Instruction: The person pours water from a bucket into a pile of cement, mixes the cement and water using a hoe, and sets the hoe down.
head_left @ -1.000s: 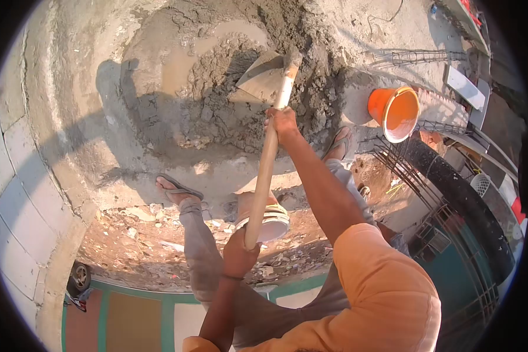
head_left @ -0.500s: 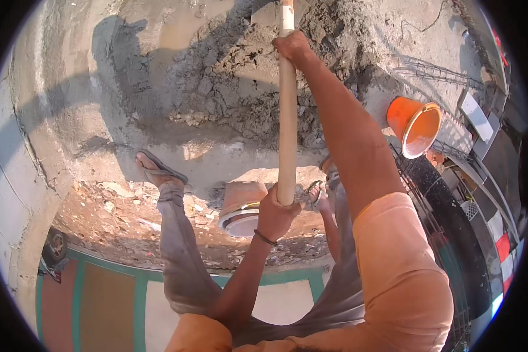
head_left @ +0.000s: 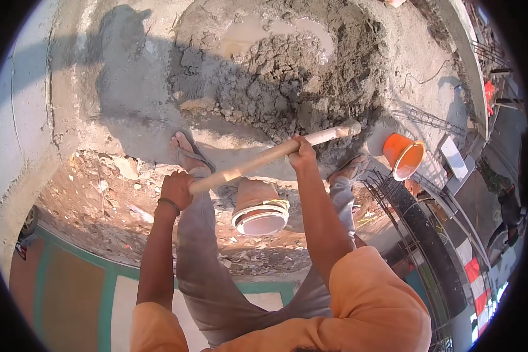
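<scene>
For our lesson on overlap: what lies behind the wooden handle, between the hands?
The wooden handle crosses in front of the left trouser leg and concrete ledge; the strips directly behind it are covered.

We wore an orange top (head_left: 346, 331) with wide short sleeves (head_left: 154, 325), loose grey trousers (head_left: 202, 258) creased all over, flat dark thong sandals (head_left: 202, 159), and a thin dark band (head_left: 169, 203) around the left wrist (head_left: 172, 198).
</scene>
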### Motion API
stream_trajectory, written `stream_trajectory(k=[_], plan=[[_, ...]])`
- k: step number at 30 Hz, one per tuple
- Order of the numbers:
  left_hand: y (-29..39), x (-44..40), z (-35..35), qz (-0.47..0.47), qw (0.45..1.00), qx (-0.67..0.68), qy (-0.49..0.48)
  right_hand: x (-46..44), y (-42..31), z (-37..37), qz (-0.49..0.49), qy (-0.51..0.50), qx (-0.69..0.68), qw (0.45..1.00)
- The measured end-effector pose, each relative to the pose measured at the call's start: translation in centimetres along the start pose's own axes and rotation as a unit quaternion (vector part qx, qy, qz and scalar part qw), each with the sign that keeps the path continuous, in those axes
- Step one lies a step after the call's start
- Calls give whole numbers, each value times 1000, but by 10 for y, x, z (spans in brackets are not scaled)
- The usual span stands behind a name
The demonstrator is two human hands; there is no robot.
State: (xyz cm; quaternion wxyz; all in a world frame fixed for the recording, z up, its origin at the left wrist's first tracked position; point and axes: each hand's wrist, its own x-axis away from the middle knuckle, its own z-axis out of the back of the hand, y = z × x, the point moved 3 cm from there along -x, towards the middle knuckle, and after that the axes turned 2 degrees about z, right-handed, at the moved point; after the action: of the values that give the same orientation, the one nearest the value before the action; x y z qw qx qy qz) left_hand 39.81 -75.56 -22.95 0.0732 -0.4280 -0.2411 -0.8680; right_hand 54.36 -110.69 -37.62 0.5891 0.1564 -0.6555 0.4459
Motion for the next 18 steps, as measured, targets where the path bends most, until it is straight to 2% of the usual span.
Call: stream_trajectory(k=[1,4,7,8,10,12,13,14,15,16,18], plan=[[-38,-17,-14,28,999,-14,37,2,24,-5,6,-8,-60,998],[-94,-29,-14,124,988,-85,25,98,28,-30,41,-58,-10,997],[-86,35,9,110,991,-45,63,168,25,-20,43,-59,8,997],[-74,63,17,137,989,-45,44,177,19,-18,17,-80,-15,997],[-44,118,30,84,996,-11,14,182,11,-11,-44,-121,-64,990],[24,135,56,35,997,61,-25,138,2,-14,-117,-147,-48,981],[71,124,63,102,989,88,-67,80,5,-11,-120,-151,-17,981],[116,100,50,108,985,125,-53,16,8,-12,-122,-154,11,980],[164,77,31,159,979,106,-74,-33,0,-24,-148,-82,82,982],[206,69,29,167,973,152,-42,-58,-24,-39,-163,-110,117,973],[265,54,31,195,945,256,-57,-79,-60,-58,-88,-96,221,967]])
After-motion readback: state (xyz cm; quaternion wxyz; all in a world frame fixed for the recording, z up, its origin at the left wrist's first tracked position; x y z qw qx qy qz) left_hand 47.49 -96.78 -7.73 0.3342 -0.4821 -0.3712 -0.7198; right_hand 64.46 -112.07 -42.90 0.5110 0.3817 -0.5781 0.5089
